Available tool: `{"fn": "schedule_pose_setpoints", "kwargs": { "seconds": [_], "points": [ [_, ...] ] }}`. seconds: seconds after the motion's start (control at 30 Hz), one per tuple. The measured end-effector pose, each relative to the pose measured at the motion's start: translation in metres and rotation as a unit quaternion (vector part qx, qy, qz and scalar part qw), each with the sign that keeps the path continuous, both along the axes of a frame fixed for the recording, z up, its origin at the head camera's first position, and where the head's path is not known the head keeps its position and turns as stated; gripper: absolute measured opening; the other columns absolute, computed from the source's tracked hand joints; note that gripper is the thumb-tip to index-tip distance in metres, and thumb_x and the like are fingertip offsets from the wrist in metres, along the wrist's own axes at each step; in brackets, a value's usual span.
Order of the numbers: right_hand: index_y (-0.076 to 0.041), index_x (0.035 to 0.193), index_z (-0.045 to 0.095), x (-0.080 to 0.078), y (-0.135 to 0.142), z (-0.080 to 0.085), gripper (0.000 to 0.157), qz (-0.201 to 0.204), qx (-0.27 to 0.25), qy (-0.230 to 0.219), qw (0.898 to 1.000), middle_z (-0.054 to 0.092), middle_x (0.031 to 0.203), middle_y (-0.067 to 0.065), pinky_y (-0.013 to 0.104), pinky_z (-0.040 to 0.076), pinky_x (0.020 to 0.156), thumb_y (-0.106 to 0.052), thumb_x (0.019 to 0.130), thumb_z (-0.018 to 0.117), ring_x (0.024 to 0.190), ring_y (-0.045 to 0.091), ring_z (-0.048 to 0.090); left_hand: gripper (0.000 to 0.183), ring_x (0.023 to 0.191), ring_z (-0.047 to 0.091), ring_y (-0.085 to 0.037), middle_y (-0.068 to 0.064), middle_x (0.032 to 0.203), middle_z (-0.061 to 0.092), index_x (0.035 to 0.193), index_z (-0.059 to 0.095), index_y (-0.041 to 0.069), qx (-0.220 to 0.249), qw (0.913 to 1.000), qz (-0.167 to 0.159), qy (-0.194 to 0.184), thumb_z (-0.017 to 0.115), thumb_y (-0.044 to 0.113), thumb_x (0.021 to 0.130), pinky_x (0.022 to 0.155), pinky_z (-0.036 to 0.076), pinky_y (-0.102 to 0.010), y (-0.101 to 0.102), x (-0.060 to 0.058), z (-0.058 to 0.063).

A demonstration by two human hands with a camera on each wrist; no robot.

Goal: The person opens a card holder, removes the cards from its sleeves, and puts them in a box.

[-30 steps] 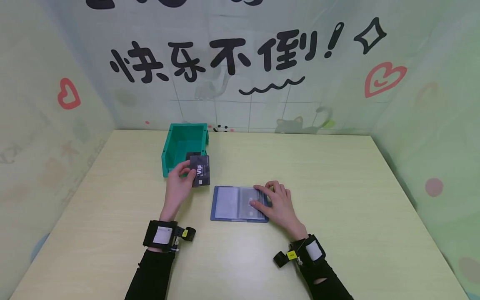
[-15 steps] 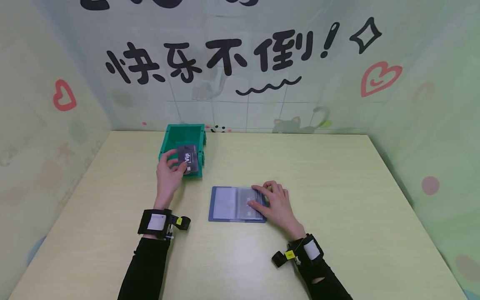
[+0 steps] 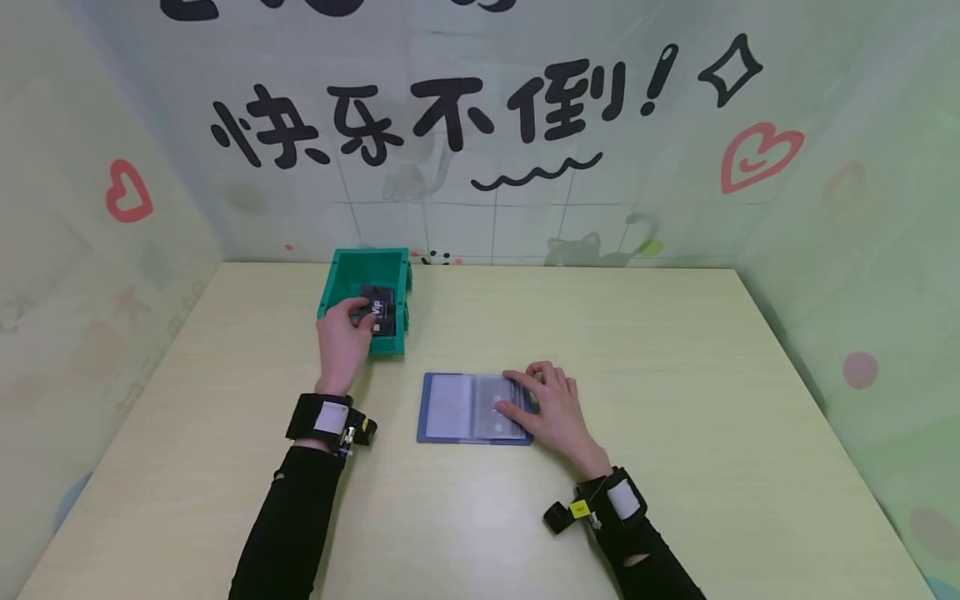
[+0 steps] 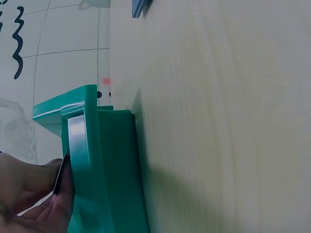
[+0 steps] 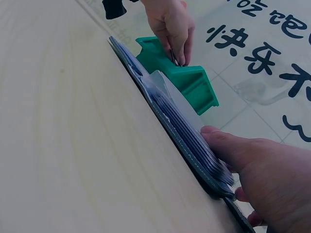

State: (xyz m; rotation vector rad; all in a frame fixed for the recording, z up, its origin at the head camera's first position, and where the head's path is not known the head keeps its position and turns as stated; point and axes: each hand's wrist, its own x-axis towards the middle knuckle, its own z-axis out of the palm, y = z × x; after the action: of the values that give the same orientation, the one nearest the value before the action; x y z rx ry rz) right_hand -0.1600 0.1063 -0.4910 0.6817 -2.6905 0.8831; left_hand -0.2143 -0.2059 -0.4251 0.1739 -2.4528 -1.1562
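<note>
The left hand (image 3: 343, 350) has its fingers clamped on a black rectangular VIP card (image 3: 385, 313), jutting toward two o'clock over an open green plastic box (image 3: 367, 267). The right hand (image 3: 558, 412) grips a blue-covered clear-sleeved booklet (image 3: 450, 407); only its wrist view shows the stacked sleeve edges (image 5: 193, 137).

Your left hand (image 4: 34, 194) pinches a thin, flat, dark card (image 4: 59, 178), edge-on, at the rim of a green, box-shaped plastic bin (image 4: 119, 165) beside pale wood-grain tabletop (image 4: 218, 121).

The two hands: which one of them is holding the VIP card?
The left hand: it pinches the dark card at the green bin. The right hand instead holds the open blue booklet.
</note>
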Motion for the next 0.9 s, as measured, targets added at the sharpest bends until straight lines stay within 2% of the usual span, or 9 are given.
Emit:
{"fn": "schedule_pose_setpoints", "kwargs": {
  "seconds": [0.17, 0.27, 0.37, 0.47, 0.57, 0.67, 0.77, 0.9],
  "points": [
    [-0.016, 0.120, 0.067, 0.000, 0.000, 0.000, 0.047, 0.000, 0.000, 0.001, 1.000, 0.046, 0.104, 0.009, 0.044, 0.030, 0.076, -0.043, 0.081, 0.071, 0.091, 0.026, 0.039, 0.028, 0.080, 0.061, -0.035, -0.027, 0.110, 0.065, 0.116, 0.065, -0.009, -0.048, 0.9978, -0.019, -0.042, 0.062, 0.000, 0.090, 0.055, 0.042, -0.039, 0.002, -0.005, 0.002],
    [-0.016, 0.120, 0.067, 0.000, 0.000, 0.000, 0.047, 0.001, 0.000, 0.000, 1.000, 0.046, 0.104, 0.008, 0.045, 0.030, 0.076, -0.043, 0.081, 0.071, 0.091, 0.026, 0.039, 0.028, 0.092, 0.061, -0.038, -0.028, 0.115, 0.063, 0.117, 0.064, -0.010, -0.059, 0.9956, -0.028, -0.068, 0.061, 0.000, 0.091, 0.062, 0.050, -0.045, 0.003, -0.007, 0.002],
    [-0.016, 0.120, 0.067, 0.000, 0.001, -0.001, 0.047, 0.000, 0.000, 0.000, 1.000, 0.046, 0.104, 0.008, 0.045, 0.030, 0.076, -0.043, 0.081, 0.071, 0.091, 0.026, 0.038, 0.028, 0.103, 0.057, -0.040, -0.029, 0.118, 0.062, 0.117, 0.064, -0.010, -0.071, 0.9934, -0.031, -0.084, 0.059, 0.000, 0.091, 0.074, 0.051, -0.051, 0.004, -0.008, 0.001],
    [-0.016, 0.120, 0.067, 0.000, 0.001, -0.001, 0.048, 0.001, 0.001, 0.000, 1.000, 0.046, 0.104, 0.008, 0.044, 0.030, 0.076, -0.044, 0.081, 0.070, 0.091, 0.026, 0.038, 0.027, 0.103, 0.057, -0.042, -0.030, 0.117, 0.061, 0.116, 0.063, -0.012, -0.091, 0.9908, -0.036, -0.093, 0.057, -0.002, 0.092, 0.079, 0.050, -0.055, 0.005, -0.008, 0.000],
    [-0.017, 0.120, 0.067, 0.000, 0.001, -0.001, 0.048, 0.001, 0.001, 0.002, 1.000, 0.046, 0.104, 0.008, 0.044, 0.030, 0.075, -0.044, 0.081, 0.071, 0.090, 0.026, 0.038, 0.026, 0.094, 0.060, -0.042, -0.030, 0.110, 0.063, 0.113, 0.064, -0.013, -0.109, 0.9880, -0.042, -0.101, 0.054, -0.002, 0.092, 0.074, 0.052, -0.054, 0.007, -0.008, -0.002],
    [-0.016, 0.120, 0.067, -0.001, 0.001, -0.002, 0.048, 0.002, 0.001, 0.002, 1.000, 0.046, 0.104, 0.008, 0.043, 0.029, 0.075, -0.044, 0.081, 0.071, 0.090, 0.026, 0.038, 0.020, 0.077, 0.060, -0.037, -0.026, 0.093, 0.064, 0.099, 0.068, -0.011, -0.122, 0.9853, -0.043, -0.112, 0.053, 0.000, 0.092, 0.060, 0.051, -0.046, 0.010, -0.007, -0.003],
    [-0.016, 0.120, 0.067, 0.000, 0.000, -0.001, 0.048, 0.002, 0.001, 0.003, 1.000, 0.046, 0.104, 0.008, 0.044, 0.030, 0.075, -0.044, 0.081, 0.071, 0.091, 0.026, 0.038, 0.018, 0.066, 0.054, -0.031, -0.020, 0.079, 0.059, 0.084, 0.067, -0.008, -0.140, 0.9824, -0.044, -0.116, 0.053, 0.001, 0.092, 0.049, 0.042, -0.037, 0.011, -0.007, -0.004],
    [-0.016, 0.120, 0.067, 0.000, 0.000, -0.001, 0.048, 0.001, 0.000, 0.004, 1.000, 0.046, 0.104, 0.008, 0.044, 0.030, 0.075, -0.044, 0.081, 0.071, 0.091, 0.026, 0.039, 0.022, 0.063, 0.050, -0.029, -0.017, 0.071, 0.054, 0.074, 0.064, -0.005, -0.161, 0.9774, -0.050, -0.127, 0.053, 0.002, 0.092, 0.047, 0.033, -0.032, 0.012, -0.007, -0.003]
  ]
}}
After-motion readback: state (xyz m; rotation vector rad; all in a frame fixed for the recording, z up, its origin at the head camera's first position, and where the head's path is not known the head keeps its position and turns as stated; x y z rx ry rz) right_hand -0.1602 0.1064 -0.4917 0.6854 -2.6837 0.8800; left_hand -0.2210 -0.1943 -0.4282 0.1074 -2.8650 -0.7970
